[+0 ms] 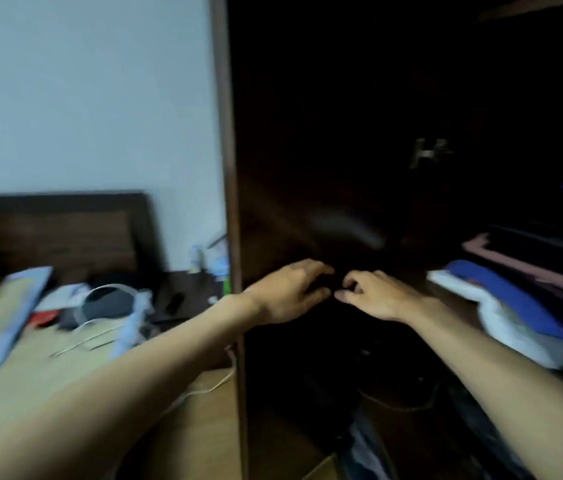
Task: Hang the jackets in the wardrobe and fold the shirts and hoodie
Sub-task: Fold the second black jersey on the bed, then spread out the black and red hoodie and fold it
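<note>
I see both hands reaching into the dark wardrobe [342, 133], the left hand [290, 292] and right hand [373, 294] nearly fingertip to fingertip. Their fingers are curled toward something black between them, possibly a jacket, but blur and darkness keep me from telling whether either grips it. Folded clothes [515, 306] lie stacked just beside my right forearm.

Motion blur smears the whole view. The wall [83, 91] is evenly, softly lit, while the wardrobe [342, 133] interior is almost black, its detail lost. Edges bend from the wide lens.
</note>
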